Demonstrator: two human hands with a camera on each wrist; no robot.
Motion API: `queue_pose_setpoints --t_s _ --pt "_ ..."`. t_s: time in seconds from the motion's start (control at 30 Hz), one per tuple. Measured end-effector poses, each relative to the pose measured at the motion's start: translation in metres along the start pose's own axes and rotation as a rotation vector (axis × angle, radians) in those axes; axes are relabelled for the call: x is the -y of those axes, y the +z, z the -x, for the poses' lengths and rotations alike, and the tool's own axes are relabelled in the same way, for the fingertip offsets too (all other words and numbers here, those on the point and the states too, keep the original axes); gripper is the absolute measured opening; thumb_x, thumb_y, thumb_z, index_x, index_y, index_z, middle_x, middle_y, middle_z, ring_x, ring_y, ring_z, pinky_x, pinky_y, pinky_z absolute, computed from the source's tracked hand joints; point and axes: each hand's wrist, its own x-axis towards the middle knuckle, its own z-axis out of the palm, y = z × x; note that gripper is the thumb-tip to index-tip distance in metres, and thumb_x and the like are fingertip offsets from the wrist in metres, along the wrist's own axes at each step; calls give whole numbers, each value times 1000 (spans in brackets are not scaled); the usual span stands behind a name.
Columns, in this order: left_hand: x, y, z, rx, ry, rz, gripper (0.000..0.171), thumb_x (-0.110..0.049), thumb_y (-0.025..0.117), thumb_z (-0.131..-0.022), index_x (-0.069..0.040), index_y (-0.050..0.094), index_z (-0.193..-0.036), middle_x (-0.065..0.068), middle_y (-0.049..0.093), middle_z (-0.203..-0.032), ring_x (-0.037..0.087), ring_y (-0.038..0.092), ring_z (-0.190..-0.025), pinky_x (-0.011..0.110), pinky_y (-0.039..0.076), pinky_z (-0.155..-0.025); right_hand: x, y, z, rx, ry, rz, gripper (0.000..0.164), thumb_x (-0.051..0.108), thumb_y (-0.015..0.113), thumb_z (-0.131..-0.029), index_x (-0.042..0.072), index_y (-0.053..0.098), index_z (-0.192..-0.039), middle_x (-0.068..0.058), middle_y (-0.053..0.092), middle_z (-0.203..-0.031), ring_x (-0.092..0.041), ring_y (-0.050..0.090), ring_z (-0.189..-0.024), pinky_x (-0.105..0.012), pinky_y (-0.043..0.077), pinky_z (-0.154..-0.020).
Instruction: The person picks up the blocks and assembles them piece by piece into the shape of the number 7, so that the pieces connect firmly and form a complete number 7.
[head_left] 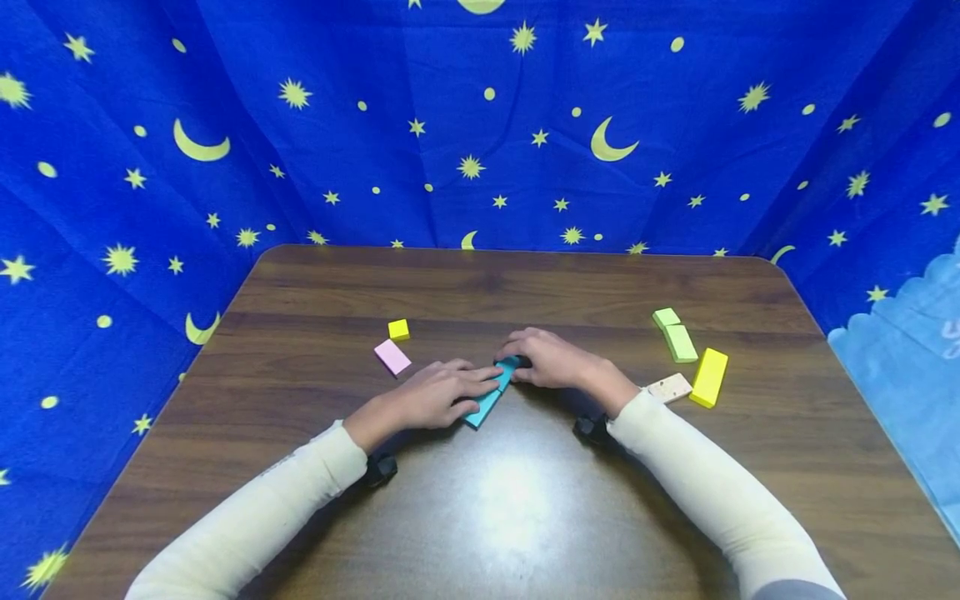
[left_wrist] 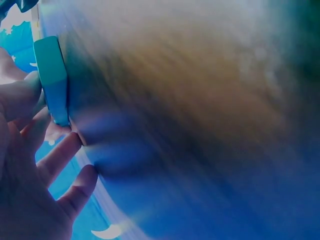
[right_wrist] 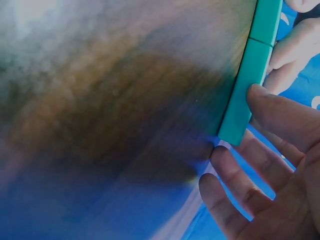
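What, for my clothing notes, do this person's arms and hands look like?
The left hand and right hand are bare. Long cream sleeves reach both wrists, the left faintly marked, the right meeting grey fabric. A small black device sits at each wrist.

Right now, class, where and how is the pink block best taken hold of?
Pinch the pink block across its middle, by the two long sides, coming down from the near side. That seems best: it lies flat, longer than wide, and the small yellow block sits by its far end.
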Motion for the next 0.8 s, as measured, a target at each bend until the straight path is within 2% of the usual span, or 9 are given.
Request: queue_pose_setpoints --t_s 0.13,0.3,0.5,0.63,0.8 --pt "0 0 0 6 7 -10 53 -28 53 -103 -23 37 -154 -5 33 -163 32 44 -141 56 45 -103 1 -1 0 -2 -5 -1 31 15 69 -92 7 69 -122 -12 67 -126 -31 61 -120 -47 49 -105" --pt "-2 -2 -1 13 -16 6 53 -26 53 -103 -26 38 -153 -5 35 -162 33 43 -142 57 43 -106 2 -3 1 -8 3 -2 30 14 69 -92 7 69 -122 -13 66 -126 -32 60 -121 -48 48 -105" --pt "-2 -5 -1 30 -43 50 55 -27 54 -102 -27 36 -154 -5 38 -160 33 42 -142 59 40 -109 1 -6 7 34 45 -32 43 23 67 -95 9 60 -135 -14 59 -138 -34 53 -131 -51 42 -111" --pt "-2 -5 -1 29 -36 50 52 -27 54 -102 -27 40 -152 -7 37 -160 33 41 -143 58 39 -110 -7 -16 23 -6 82 -27 49 24 69 -93 8 57 -139 -16 56 -142 -36 51 -133 -53 41 -112" --pt "-1 -2 -2 13 -11 21 48 -27 54 -102 -25 45 -149 -9 37 -160 34 42 -143 57 40 -109 -24 -32 59 -67 117 -13 45 16 70 -91 5 60 -134 -18 58 -137 -38 53 -130 -56 41 -109"
